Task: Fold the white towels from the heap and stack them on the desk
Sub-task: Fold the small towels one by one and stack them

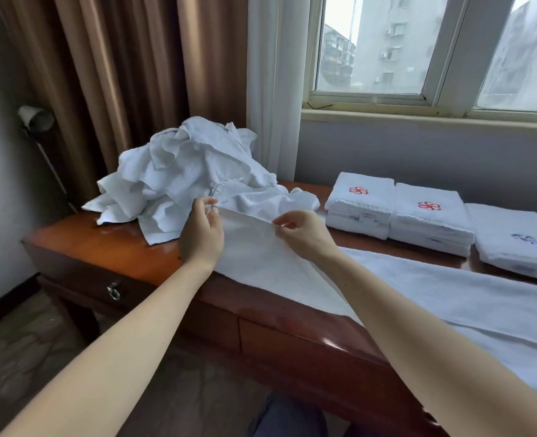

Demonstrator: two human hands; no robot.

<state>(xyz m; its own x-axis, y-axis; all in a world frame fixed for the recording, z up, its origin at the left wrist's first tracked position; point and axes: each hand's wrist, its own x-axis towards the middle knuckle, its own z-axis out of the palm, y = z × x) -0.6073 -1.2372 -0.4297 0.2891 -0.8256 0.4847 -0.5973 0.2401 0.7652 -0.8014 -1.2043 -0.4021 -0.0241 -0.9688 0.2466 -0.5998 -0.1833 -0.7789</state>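
A long white towel (434,294) lies stretched across the wooden desk (109,247), running off to the right. My left hand (202,234) pinches its far left corner. My right hand (305,234) pinches the same short edge a little to the right, so the edge is lifted between them. Behind my hands a heap of crumpled white towels (191,171) covers the desk's left end. Along the back right stand three stacks of folded towels: two with red emblems (360,203) (429,219) and one with a blue emblem (519,241).
Brown curtains (119,74) and a white sheer curtain hang behind the heap. A window (418,52) sits above the stacks. A lamp (37,118) stands at the left by the wall. The desk has a drawer with a metal handle (114,291).
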